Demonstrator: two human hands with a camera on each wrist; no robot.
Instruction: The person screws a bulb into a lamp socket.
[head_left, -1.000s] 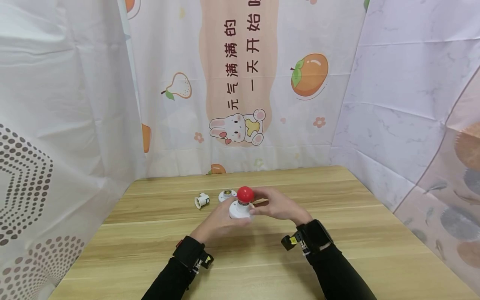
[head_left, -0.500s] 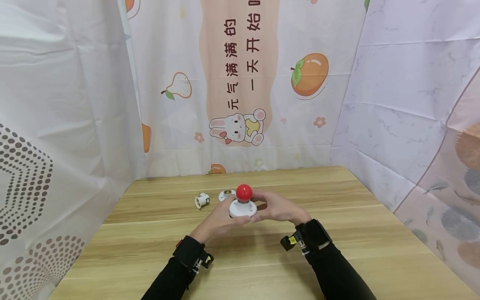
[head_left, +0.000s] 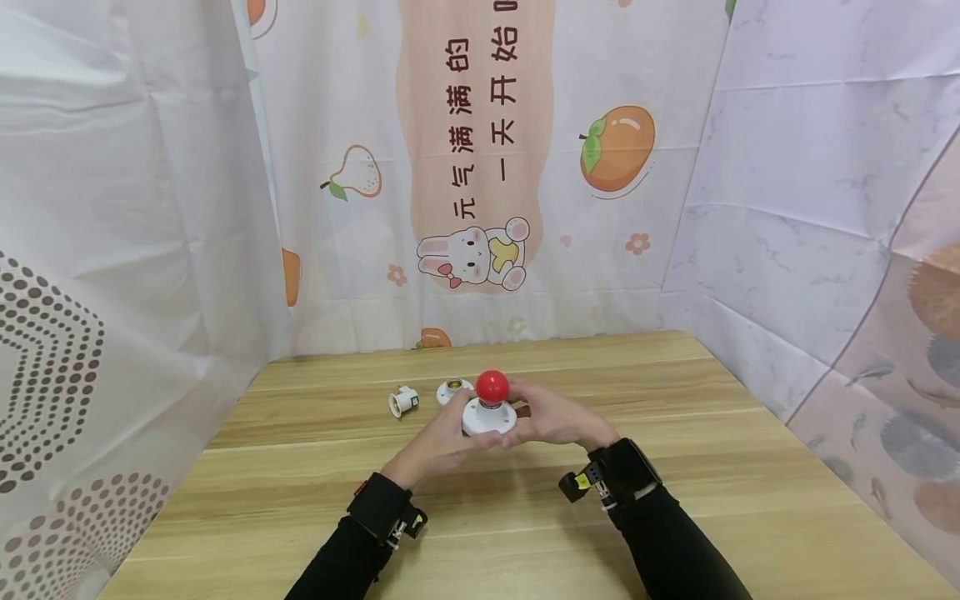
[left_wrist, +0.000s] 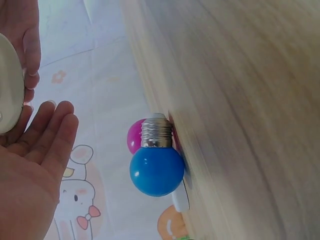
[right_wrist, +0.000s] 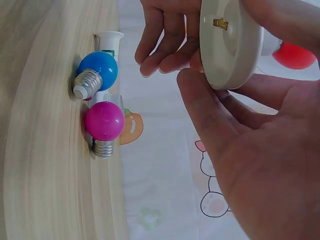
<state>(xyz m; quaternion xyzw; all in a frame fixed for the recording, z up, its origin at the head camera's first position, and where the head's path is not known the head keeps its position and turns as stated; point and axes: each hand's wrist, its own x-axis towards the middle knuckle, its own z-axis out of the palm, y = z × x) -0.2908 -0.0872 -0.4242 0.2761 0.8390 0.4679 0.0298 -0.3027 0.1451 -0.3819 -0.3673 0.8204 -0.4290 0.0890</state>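
A red light bulb (head_left: 492, 387) stands upright in a round white lamp holder (head_left: 489, 419), raised above the table. My left hand (head_left: 433, 440) grips the holder's left side, thumb on the far side and fingers beneath. On the other side, my right hand (head_left: 557, 417) pinches the rim between thumb and fingers. The right wrist view shows the holder's underside (right_wrist: 232, 47) with a brass contact, and the red bulb (right_wrist: 294, 55) beyond it. In the left wrist view only the holder's edge (left_wrist: 9, 85) appears.
Behind my left hand lie another round lamp holder (head_left: 453, 387) and a white socket (head_left: 403, 402). A blue bulb (right_wrist: 102, 71) and a magenta bulb (right_wrist: 105, 121) lie on the wooden table (head_left: 315, 533). Printed curtains enclose the back and sides.
The lamp holder has tipped so more of its round top faces the head camera. My right fingers have moved from beside the bulb down to the holder's rim.
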